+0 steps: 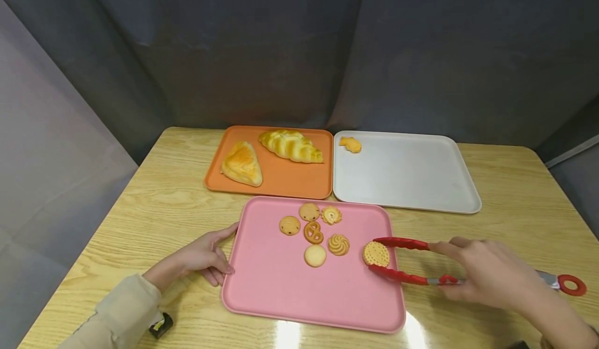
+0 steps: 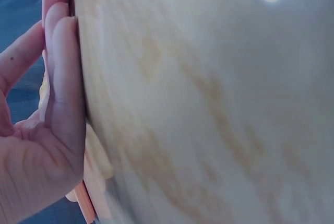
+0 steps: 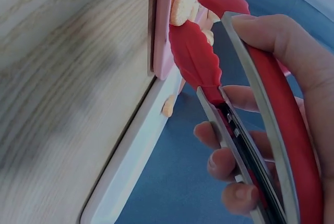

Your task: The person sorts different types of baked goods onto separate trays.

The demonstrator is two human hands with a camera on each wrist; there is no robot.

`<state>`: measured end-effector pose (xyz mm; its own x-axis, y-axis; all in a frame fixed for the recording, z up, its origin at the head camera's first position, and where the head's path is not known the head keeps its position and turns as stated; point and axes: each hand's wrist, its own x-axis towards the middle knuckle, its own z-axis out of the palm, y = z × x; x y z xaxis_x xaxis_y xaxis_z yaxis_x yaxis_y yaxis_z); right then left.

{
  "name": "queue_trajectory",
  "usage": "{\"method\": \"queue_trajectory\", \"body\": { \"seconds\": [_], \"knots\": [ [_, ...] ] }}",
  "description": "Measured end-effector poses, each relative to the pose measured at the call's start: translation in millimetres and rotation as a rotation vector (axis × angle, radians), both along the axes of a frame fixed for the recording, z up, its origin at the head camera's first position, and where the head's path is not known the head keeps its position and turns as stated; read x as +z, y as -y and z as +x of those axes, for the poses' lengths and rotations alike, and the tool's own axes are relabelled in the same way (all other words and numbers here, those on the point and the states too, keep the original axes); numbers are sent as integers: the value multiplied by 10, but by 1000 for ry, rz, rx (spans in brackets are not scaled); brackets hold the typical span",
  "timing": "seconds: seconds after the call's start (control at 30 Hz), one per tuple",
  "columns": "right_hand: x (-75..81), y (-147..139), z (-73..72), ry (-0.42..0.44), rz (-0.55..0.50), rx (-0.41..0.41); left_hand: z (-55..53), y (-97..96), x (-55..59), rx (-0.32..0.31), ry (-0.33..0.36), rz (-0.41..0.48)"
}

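Observation:
My right hand (image 1: 486, 273) grips a pair of red-tipped tongs (image 3: 284, 145), its thumb on one arm and fingers curled round the other. The tongs' red tips stand on either side of a round, dotted biscuit (image 1: 376, 254) near the right edge of the pink tray (image 1: 271, 292). At that tray's left edge, my left hand (image 1: 203, 258) rests its fingertips against the rim. In the left wrist view its fingers (image 2: 65, 72) lie nearly straight. Elsewhere on the pink tray are a pretzel (image 1: 313, 232), a swirl cookie (image 1: 338, 245), a plain round cookie (image 1: 315, 255) and several others.
Behind, an orange tray (image 1: 281, 180) bears a triangular pastry (image 1: 242, 164) and a braided bread (image 1: 292, 146). Beside it, a white tray (image 1: 407, 169) holds a fish-shaped cracker (image 1: 350, 144). A small black object (image 1: 161, 325) lies by the left sleeve. Dark curtains (image 1: 262, 52) hang behind the table.

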<state>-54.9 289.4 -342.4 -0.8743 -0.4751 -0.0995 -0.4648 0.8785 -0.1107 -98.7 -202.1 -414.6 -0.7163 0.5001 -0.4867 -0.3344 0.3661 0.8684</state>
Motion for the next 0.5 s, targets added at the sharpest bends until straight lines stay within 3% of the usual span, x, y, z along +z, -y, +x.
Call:
{"method": "queue_trajectory", "body": {
  "seconds": [0.3, 0.5],
  "knots": [
    [36, -27, -44, -90, -23, 16, -2, -1, 0, 2, 0, -1],
    [68, -45, -122, -77, -26, -22, 3, -7, -7, 6, 0, -4]
  ]
}}
